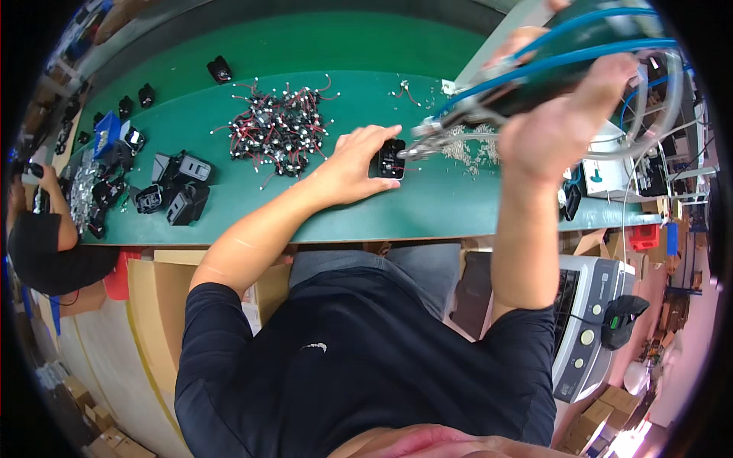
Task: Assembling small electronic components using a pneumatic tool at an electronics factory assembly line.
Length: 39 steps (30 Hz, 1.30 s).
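My left fingers (376, 137) hold a case (391, 160); my right hand (565, 122) blurs at the tool (523, 95), grip unclear. A logo (314, 347) marks my shirt (366, 374).

The right hand (546, 141) is showing only as a smear, leaving its grip unclear, and the metal tool (437, 136) is blurring toward its rear. The left hand (355, 164) is covering part of the black housing (392, 160). Pale pieces (473, 151) are looking too tiny to tell apart, wired parts (279, 126) are hiding one another, and the rim is cutting off a co-worker (38, 248)
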### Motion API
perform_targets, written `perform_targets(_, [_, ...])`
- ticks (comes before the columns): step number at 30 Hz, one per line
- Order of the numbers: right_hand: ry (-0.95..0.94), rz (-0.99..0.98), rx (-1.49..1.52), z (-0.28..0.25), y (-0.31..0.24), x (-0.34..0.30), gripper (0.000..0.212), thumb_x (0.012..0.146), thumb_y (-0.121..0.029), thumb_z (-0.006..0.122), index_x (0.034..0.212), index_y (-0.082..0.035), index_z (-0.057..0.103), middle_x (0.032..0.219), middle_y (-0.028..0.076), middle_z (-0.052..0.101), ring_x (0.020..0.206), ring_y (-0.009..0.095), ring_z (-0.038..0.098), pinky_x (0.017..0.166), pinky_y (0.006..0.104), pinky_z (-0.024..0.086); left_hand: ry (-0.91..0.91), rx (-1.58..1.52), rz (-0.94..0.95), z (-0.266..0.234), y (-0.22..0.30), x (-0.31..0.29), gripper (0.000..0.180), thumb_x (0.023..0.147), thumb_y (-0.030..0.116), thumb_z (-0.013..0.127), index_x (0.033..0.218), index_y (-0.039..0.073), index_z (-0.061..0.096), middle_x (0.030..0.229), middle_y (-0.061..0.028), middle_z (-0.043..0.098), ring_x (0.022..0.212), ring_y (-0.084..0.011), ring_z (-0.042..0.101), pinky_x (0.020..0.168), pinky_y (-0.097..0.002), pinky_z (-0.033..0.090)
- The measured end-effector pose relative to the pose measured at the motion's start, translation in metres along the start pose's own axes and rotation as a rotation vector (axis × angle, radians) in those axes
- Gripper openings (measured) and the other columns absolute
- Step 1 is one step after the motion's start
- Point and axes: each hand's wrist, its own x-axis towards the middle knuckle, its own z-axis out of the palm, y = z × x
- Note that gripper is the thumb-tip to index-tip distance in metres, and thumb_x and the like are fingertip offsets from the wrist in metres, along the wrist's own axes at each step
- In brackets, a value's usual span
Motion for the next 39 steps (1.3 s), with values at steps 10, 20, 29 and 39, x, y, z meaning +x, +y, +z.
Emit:
perform_targets(10, [0.214,0.189,-0.275,-0.002,-0.015,-0.023,0.031,0.105,-0.016,0.061,0.125,0.001,0.044,0.100,0.009,0.060,0.075,0.015,0.065,0.068,0.0280,0.054,-0.051,0.637,-0.621,-0.124,-0.115,0.134,0.075,0.074,0.031,0.084,0.139,0.007,0.056,0.137,-0.0159,0.059,0.133,-0.0373,0.054,0.109,-0.0529,0.043])
perform_targets(20, [0.015,-0.334,-0.781,0.002,-0.004,-0.086,0.036,0.085,-0.003,0.072,0.120,0.001,0.062,0.107,0.012,0.064,0.098,0.028,0.062,0.090,0.0363,0.047,0.130,0.671,-0.246,-0.179,-0.066,0.017,0.054,0.098,0.035,0.067,0.144,0.010,0.056,0.145,-0.0146,0.057,0.134,-0.0356,0.054,0.111,-0.0512,0.041])
perform_targets(29, [-0.721,0.194,-0.709,0.103,0.092,-0.167,0.042,0.077,-0.015,0.084,0.114,-0.007,0.068,0.122,0.007,0.059,0.106,0.028,0.062,0.084,0.0399,0.058,0.564,0.854,-0.584,-0.156,-0.001,-0.207,0.053,0.083,0.029,0.083,0.130,0.010,0.066,0.138,-0.0091,0.058,0.132,-0.0323,0.050,0.110,-0.0482,0.036])
perform_targets(39, [-0.463,0.585,-0.402,0.104,0.106,-0.153,0.033,0.076,-0.012,0.089,0.106,-0.004,0.078,0.108,0.006,0.072,0.066,0.010,0.055,0.067,0.0255,0.052,0.599,0.888,-0.642,-0.125,-0.029,-0.212,0.077,0.077,0.040,0.087,0.140,0.008,0.056,0.145,-0.0115,0.052,0.139,-0.0336,0.044,0.112,-0.0541,0.030])
